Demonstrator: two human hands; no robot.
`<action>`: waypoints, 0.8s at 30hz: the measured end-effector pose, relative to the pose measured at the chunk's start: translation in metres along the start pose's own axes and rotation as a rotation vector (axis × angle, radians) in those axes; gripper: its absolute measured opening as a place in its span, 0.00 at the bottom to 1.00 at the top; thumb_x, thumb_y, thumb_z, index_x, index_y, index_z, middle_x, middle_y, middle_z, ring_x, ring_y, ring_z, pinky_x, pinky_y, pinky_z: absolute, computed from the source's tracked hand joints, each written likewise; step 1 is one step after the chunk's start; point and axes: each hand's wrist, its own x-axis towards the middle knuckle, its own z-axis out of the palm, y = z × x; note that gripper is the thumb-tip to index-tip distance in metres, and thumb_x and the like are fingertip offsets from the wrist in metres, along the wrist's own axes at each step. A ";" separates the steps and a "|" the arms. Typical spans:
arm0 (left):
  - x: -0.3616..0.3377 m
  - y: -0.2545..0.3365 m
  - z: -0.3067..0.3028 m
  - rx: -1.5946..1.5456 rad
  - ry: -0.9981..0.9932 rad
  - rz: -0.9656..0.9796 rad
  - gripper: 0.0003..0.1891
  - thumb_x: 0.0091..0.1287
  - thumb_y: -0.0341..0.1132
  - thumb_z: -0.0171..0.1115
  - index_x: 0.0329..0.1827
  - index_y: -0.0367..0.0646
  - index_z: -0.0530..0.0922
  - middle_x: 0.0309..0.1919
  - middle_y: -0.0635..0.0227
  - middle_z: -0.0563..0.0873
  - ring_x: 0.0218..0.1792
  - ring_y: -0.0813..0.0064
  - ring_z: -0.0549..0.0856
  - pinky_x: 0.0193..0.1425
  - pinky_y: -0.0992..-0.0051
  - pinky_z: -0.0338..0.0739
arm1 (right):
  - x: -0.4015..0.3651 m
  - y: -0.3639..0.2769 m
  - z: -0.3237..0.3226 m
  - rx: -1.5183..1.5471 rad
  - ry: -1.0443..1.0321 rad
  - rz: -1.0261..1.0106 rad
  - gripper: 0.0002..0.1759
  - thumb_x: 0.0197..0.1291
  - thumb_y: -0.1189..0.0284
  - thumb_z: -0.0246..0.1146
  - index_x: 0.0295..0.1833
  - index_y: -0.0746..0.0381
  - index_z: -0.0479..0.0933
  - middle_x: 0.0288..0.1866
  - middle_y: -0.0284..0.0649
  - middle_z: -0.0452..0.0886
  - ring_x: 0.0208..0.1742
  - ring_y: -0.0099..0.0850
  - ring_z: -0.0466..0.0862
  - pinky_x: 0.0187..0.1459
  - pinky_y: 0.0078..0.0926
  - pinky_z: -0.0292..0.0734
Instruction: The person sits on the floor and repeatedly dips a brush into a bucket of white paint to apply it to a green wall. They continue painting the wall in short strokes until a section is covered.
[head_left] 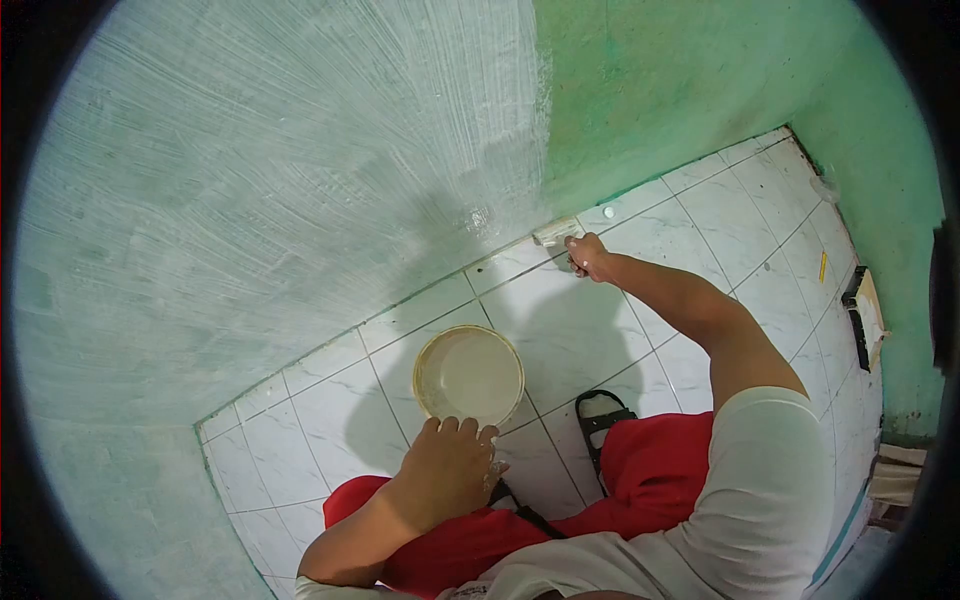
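My right hand (588,258) is closed round a paintbrush (556,234) whose wide, whitish bristles are down at the foot of the wall, where it meets the floor. White smears show on the fingers. The wall (300,200) is streaked with white paint on the left, ending in a ragged vertical edge against bare green. Between my knees and the wall stands a round bucket (468,374) with a yellowish rim, holding pale paint. My left hand (450,465) grips the bucket's near rim, its fingers curled over the edge; paint marks the thumb side.
White marbled tiles (560,320) cover the floor. A small white round spot (608,212) lies near the wall, a yellow strip (823,266) further right. A black-edged boxy object (866,318) leans by the right wall. My sandalled foot (600,425) is right of the bucket.
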 end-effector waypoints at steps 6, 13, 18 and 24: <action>0.003 -0.003 0.002 -0.004 -0.003 0.016 0.21 0.68 0.47 0.64 0.50 0.37 0.82 0.37 0.58 0.85 0.41 0.58 0.86 0.47 0.61 0.77 | -0.010 0.000 0.000 0.036 -0.043 -0.072 0.16 0.69 0.64 0.56 0.31 0.63 0.70 0.23 0.36 0.72 0.17 0.26 0.70 0.17 0.29 0.64; -0.002 -0.004 0.002 -0.034 0.038 0.026 0.19 0.67 0.46 0.65 0.47 0.36 0.82 0.35 0.57 0.85 0.39 0.59 0.86 0.45 0.62 0.76 | -0.027 0.009 -0.039 -0.049 -0.054 -0.135 0.20 0.70 0.61 0.57 0.37 0.70 0.73 0.25 0.37 0.74 0.17 0.25 0.71 0.15 0.28 0.66; -0.003 -0.003 -0.001 -0.033 0.042 0.017 0.18 0.67 0.45 0.66 0.45 0.36 0.83 0.34 0.57 0.84 0.38 0.59 0.85 0.45 0.62 0.76 | -0.029 0.014 -0.047 -0.147 -0.030 -0.117 0.20 0.70 0.60 0.57 0.39 0.71 0.72 0.26 0.38 0.74 0.18 0.25 0.72 0.18 0.28 0.68; -0.005 0.003 -0.009 0.005 -0.116 -0.038 0.22 0.71 0.47 0.60 0.53 0.34 0.82 0.42 0.55 0.86 0.47 0.58 0.85 0.54 0.62 0.78 | -0.029 0.014 -0.048 -0.192 -0.031 -0.110 0.20 0.69 0.60 0.57 0.37 0.70 0.73 0.27 0.39 0.75 0.20 0.26 0.73 0.19 0.30 0.69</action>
